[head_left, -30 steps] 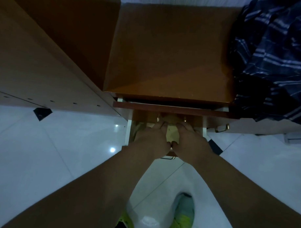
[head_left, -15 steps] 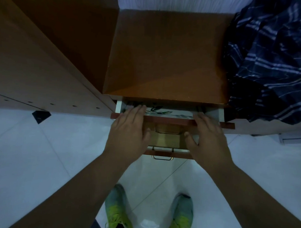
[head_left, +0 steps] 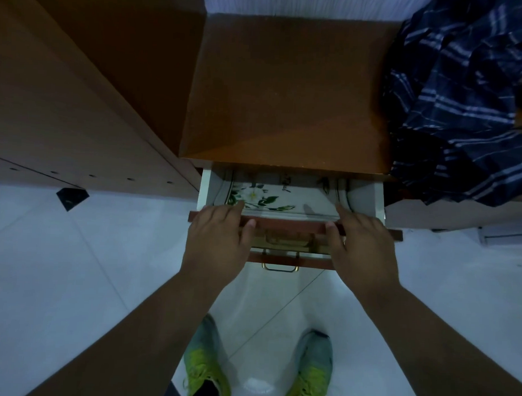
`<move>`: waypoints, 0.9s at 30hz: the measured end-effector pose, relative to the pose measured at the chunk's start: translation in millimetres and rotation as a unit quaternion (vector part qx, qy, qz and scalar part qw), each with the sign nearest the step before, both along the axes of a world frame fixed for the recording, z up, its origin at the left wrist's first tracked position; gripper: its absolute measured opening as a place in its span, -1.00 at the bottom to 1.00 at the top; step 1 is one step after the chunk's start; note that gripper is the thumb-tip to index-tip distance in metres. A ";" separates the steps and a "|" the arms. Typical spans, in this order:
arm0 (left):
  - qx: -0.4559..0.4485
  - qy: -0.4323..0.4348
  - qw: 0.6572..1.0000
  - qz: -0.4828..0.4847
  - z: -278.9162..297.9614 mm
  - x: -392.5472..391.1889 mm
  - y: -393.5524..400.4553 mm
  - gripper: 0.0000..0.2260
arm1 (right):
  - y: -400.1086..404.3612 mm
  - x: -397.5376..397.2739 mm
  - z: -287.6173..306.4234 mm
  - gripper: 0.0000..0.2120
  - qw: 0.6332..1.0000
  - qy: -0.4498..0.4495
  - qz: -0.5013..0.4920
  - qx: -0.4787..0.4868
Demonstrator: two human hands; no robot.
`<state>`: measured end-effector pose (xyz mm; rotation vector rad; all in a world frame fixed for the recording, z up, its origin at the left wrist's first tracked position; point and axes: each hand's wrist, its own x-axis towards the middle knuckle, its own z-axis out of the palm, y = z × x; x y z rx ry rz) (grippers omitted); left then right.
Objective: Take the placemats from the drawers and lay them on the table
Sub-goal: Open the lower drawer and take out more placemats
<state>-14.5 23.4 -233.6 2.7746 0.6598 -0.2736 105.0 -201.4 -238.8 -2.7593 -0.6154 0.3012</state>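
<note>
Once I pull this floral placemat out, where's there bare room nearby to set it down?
The cabinet top is bare from its left edge to the plaid cloth heaped on its right. The top drawer is crowded: the floral placemat nearly fills it, with the left hand and right hand on its front. A lower drawer also juts out beneath.

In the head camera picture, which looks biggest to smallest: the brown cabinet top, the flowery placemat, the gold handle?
1. Cabinet top
2. Flowery placemat, partly hidden inside its drawer
3. Gold handle
</note>
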 end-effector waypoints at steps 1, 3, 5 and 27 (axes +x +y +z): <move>0.003 0.010 1.000 0.002 -0.9 -3.3 -1.7 -0.45 | -1.6 -2.1 -0.1 -0.52 1.000 0.007 -0.002 -0.007; -0.001 0.041 0.999 0.014 -2.0 -10.1 -6.9 -0.43 | -5.1 -7.6 -1.2 -0.48 0.999 0.030 -0.007 -0.020; -0.002 0.068 0.997 0.021 -2.4 -18.8 -14.4 -0.41 | -10.6 -17.7 -3.9 -0.45 0.998 0.038 -0.011 -0.041; -0.035 0.332 0.943 0.000 9.7 34.1 -4.9 -0.45 | 18.2 9.8 -14.6 -0.44 0.946 0.263 -0.003 -0.190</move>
